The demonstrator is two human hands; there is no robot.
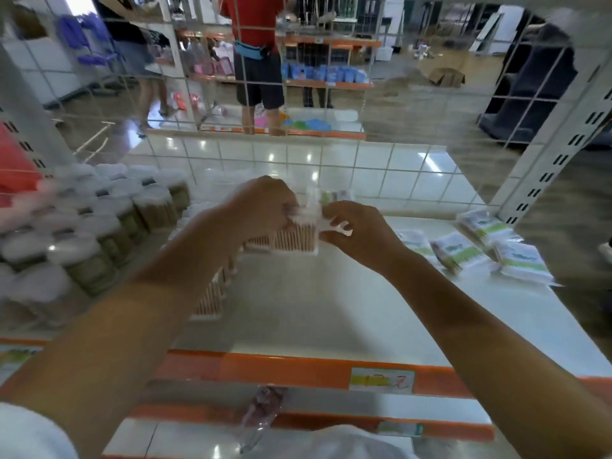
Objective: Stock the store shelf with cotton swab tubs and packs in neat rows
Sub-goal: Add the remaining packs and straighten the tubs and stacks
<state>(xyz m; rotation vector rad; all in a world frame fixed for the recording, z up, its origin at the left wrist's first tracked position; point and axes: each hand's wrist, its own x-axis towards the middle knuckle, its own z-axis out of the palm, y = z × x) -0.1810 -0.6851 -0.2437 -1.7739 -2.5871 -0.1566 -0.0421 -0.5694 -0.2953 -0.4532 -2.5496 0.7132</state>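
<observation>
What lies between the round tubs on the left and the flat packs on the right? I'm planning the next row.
Head view: a row of swab boxes, then bare shelf; both hands hold another box above it.

Person in red top (pixel 253 14) beyond wire grid (pixel 331 104), cardboard box (pixel 445 76) on floor, orange price strip (pixel 298 371)

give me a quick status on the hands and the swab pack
Left hand and right hand both gripping one swab pack above the shelf. Bare shelf below, nothing blocking.

left hand (pixel 265 207) + right hand (pixel 357 230) grip swab pack (pixel 294 240) | over shelf (pixel 331 309) | tubs (pixel 99 233) left
</observation>
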